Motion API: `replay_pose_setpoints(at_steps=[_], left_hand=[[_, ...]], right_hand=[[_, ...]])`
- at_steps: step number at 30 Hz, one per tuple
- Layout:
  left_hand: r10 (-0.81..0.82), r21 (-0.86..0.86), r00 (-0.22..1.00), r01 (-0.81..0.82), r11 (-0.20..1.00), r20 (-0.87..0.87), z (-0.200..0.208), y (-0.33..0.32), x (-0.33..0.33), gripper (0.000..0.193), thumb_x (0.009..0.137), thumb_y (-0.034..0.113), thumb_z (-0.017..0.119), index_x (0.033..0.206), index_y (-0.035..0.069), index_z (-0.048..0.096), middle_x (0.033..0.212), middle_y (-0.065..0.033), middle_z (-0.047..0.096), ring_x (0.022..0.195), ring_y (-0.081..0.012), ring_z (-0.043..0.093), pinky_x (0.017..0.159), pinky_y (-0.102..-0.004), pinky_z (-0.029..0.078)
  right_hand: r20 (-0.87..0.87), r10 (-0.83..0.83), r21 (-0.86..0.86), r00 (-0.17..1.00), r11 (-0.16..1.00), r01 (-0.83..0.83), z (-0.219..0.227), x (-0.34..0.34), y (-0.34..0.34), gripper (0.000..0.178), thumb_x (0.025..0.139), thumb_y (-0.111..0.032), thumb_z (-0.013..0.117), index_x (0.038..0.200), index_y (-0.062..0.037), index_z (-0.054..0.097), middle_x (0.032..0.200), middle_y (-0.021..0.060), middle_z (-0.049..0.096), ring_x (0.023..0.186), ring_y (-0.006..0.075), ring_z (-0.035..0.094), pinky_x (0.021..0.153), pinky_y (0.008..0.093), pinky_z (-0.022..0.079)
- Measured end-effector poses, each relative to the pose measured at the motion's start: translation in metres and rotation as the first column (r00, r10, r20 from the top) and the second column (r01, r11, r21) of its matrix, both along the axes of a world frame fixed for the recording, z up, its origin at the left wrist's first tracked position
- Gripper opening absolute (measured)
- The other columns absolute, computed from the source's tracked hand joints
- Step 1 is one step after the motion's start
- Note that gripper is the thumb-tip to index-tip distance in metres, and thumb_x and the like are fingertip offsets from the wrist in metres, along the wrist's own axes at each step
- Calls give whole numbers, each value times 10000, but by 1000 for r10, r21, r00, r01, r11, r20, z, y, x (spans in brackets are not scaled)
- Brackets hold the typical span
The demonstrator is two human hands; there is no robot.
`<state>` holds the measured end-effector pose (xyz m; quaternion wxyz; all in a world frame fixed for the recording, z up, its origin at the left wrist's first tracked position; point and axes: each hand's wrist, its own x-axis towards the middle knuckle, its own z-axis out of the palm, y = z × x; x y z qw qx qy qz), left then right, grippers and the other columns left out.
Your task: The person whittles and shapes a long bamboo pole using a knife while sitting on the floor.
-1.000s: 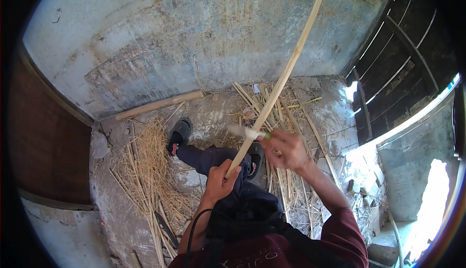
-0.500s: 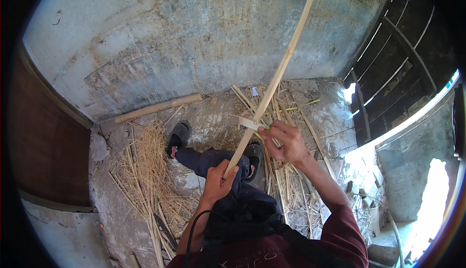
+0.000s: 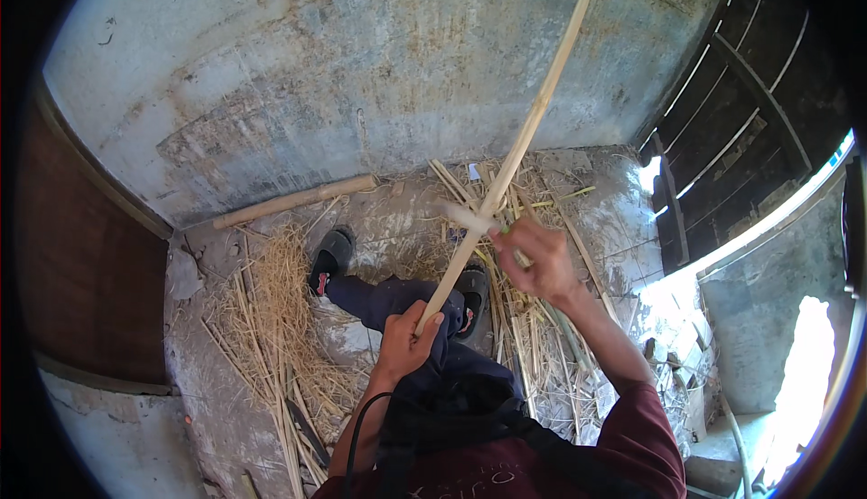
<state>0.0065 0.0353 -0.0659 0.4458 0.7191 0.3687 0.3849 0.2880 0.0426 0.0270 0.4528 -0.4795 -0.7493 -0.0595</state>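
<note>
Fingers (image 3: 428, 326) of the left hand (image 3: 404, 347) are wrapping round the near end of a pale wooden strip (image 3: 526, 138), the thumb lying along it. Fingers of the right hand (image 3: 539, 260) are curling tightly round the green handle of a knife (image 3: 470, 219), whose pale blade is blurring as it is crossing the strip beyond the left hand; whether its edge is biting into the wood, I am not able to tell. From the left hand the strip is slanting up and to the right, its far end standing out against the weathered wall (image 3: 343, 74). Below, dark trousers (image 3: 366, 298) and two dark shoes are showing, the right shoe (image 3: 471, 298) just beside the strip and the left shoe (image 3: 332, 255) farther off. Straw-like shavings (image 3: 289, 287) are heaping to the left on the floor (image 3: 212, 418), while loose strips (image 3: 533, 354) are lying scattered beneath the right forearm. Farther out, a round pole (image 3: 298, 201) is resting near the foot of the wall, a brown panel (image 3: 99, 255) is standing at the left, and dark planks (image 3: 745, 129) are letting light through at the right.
</note>
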Motion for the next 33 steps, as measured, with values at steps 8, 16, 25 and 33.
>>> replay_pose_setpoints(at_steps=[8,16,25,33], left_hand=[[-5,-1,999,5,1000,-45,1,-1,1,287,1066,168,720,879,12,567,627,-165,524,475,-222,490,494,-367,375],[-7,24,999,7,1000,-32,-1,-3,-1,279,1064,163,721,883,12,572,639,-178,517,480,-289,514,498,-374,390],[-11,12,1000,11,1000,-10,-8,-1,-3,271,1066,171,715,890,13,584,632,-159,520,475,-261,533,498,-371,381],[-8,41,1000,8,999,-7,-7,-1,-4,265,1070,182,713,896,20,595,622,-141,524,466,-232,527,486,-364,364]], right_hand=[[-16,-47,52,999,998,47,19,37,24,165,858,29,748,1008,-24,791,778,104,657,624,264,648,548,397,510],[98,50,-36,994,998,-47,32,63,29,159,867,26,721,1002,-13,797,814,124,699,653,252,674,575,394,529],[96,116,-31,989,993,-113,41,68,40,135,884,5,707,997,16,780,838,148,717,700,299,703,629,410,553],[140,76,-14,987,997,-75,60,76,50,200,873,-3,710,1048,-38,801,867,140,722,722,305,709,662,424,564]])
